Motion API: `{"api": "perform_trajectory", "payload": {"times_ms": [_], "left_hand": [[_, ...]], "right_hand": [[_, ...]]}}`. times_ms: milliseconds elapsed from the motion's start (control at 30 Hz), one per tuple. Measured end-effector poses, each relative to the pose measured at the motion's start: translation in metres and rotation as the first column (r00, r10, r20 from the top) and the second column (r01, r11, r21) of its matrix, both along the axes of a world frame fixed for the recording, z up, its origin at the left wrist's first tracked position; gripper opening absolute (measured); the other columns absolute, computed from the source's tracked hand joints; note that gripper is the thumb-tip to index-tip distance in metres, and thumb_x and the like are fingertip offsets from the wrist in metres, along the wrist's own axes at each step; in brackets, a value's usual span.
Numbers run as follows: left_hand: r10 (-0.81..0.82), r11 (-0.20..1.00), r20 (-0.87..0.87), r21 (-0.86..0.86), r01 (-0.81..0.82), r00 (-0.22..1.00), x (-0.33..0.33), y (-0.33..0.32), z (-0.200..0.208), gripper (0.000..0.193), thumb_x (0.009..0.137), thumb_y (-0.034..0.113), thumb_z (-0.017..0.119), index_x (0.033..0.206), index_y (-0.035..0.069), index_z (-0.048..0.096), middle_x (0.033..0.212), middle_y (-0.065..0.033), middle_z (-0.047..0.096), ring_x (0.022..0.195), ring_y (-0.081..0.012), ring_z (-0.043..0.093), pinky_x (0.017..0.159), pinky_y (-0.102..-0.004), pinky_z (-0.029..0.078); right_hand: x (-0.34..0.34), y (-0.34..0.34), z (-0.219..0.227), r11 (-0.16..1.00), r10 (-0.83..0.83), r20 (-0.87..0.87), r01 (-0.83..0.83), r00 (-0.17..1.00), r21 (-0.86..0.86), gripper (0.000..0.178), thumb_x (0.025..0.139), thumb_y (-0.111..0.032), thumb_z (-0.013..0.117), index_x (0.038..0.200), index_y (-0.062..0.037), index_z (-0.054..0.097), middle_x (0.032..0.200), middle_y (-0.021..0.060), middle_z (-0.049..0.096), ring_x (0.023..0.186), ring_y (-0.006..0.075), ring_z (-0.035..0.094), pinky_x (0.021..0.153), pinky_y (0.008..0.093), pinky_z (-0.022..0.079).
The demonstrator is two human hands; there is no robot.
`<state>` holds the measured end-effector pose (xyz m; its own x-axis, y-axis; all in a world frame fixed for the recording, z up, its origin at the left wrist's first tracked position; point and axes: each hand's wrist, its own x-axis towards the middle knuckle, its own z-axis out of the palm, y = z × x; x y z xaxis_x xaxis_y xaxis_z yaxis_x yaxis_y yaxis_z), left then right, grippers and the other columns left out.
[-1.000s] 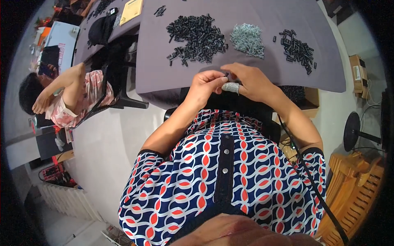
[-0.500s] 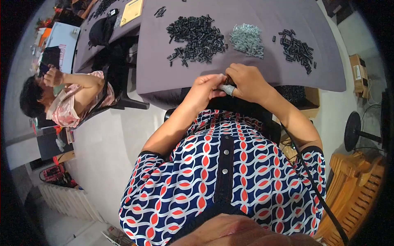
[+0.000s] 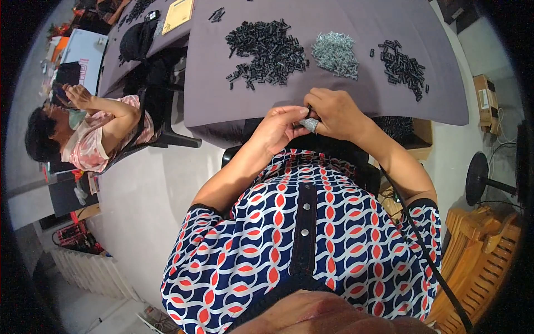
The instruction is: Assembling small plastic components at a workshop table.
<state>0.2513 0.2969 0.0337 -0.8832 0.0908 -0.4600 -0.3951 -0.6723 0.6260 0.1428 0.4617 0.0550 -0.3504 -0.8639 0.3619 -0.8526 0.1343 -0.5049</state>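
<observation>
My hands meet just off the table's front edge, in the middle of the view. My left hand [image 3: 282, 127] has its thumb and fingers pinched on a small black piece [image 3: 310, 111]. From the other side, my right hand [image 3: 335, 114] closes on that same piece, its fingers curled. A silvery-grey wrapping [image 3: 310, 123] shows at a fingertip of my right hand. Beyond the hands lie a broad pile of short black cylinders [image 3: 267, 54], a heap of small shiny silver metal pieces [image 3: 335, 54] and, to the right, a smaller pile of black cylinders [image 3: 403, 68].
A grey cloth covers the table [image 3: 211, 100]. Below its front edge, a cardboard box [image 3: 424, 136] holds black pieces. Another person [image 3: 105, 131] sits at the left beside a black chair [image 3: 178, 142]. At the right are a wooden chair [image 3: 478, 250] and a black round-based stand [image 3: 476, 178].
My left fingers have shifted slightly, and more of the black piece shows between my hands. The piles look the same. The other person's raised hand has moved a little to the right.
</observation>
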Motion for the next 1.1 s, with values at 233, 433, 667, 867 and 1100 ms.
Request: {"api": "perform_trajectory", "payload": {"times_ms": [233,433,667,867,1100], "left_hand": [[0.016,0.968,-0.061,-0.248,-0.031,0.998,0.002,-0.006,0.005,0.018,0.095,0.014,0.061,0.105,0.001,0.067,0.095,-0.0097,0.071,0.086,-0.0156,0.068,0.074,-0.0283,0.056],[-0.164,0.792,-0.269,-0.609,-0.036,0.949,0.005,0.000,0.011,0.020,0.097,0.012,0.058,0.107,-0.004,0.065,0.089,-0.0071,0.070,0.082,-0.0131,0.065,0.075,-0.0258,0.053],[-0.278,0.547,-0.231,-0.836,-0.044,0.932,0.009,0.004,0.027,0.021,0.097,0.010,0.055,0.108,-0.005,0.064,0.084,-0.0075,0.068,0.077,-0.0120,0.063,0.074,-0.0253,0.051],[-0.272,0.755,-0.192,-0.650,0.086,0.943,0.007,-0.002,0.022,0.022,0.098,0.012,0.052,0.105,-0.005,0.064,0.083,-0.0071,0.066,0.074,-0.0132,0.062,0.073,-0.0254,0.051],[-0.267,0.953,-0.106,0.121,0.279,0.958,0.006,-0.013,0.015,0.022,0.099,0.013,0.052,0.105,-0.005,0.064,0.085,-0.0081,0.067,0.074,-0.0150,0.064,0.073,-0.0254,0.053]], "right_hand": [[-0.007,0.010,0.017,0.998,-0.055,0.446,0.040,0.893,0.043,0.028,0.086,-0.025,0.064,0.106,-0.0066,0.060,0.088,0.0140,0.063,0.081,0.0350,0.063,0.069,0.0391,0.049],[-0.007,0.002,0.015,0.993,-0.059,0.352,0.020,0.934,0.115,0.018,0.089,-0.019,0.056,0.086,-0.0017,0.057,0.080,0.0188,0.059,0.079,0.0406,0.058,0.066,0.0441,0.044],[-0.004,-0.002,0.007,0.996,-0.046,0.321,0.020,0.946,0.084,0.013,0.086,-0.015,0.056,0.086,-0.0016,0.056,0.079,0.0197,0.058,0.079,0.0426,0.056,0.066,0.0468,0.044],[-0.004,0.001,0.010,0.997,0.015,0.265,-0.034,0.964,0.067,0.010,0.084,-0.012,0.057,0.086,-0.0022,0.056,0.079,0.0175,0.058,0.078,0.0412,0.057,0.065,0.0464,0.044],[-0.004,0.006,0.025,0.988,0.147,0.243,-0.154,0.959,0.014,0.008,0.080,-0.006,0.059,0.086,-0.0026,0.056,0.079,0.0156,0.057,0.076,0.0394,0.057,0.064,0.0448,0.044]]}}
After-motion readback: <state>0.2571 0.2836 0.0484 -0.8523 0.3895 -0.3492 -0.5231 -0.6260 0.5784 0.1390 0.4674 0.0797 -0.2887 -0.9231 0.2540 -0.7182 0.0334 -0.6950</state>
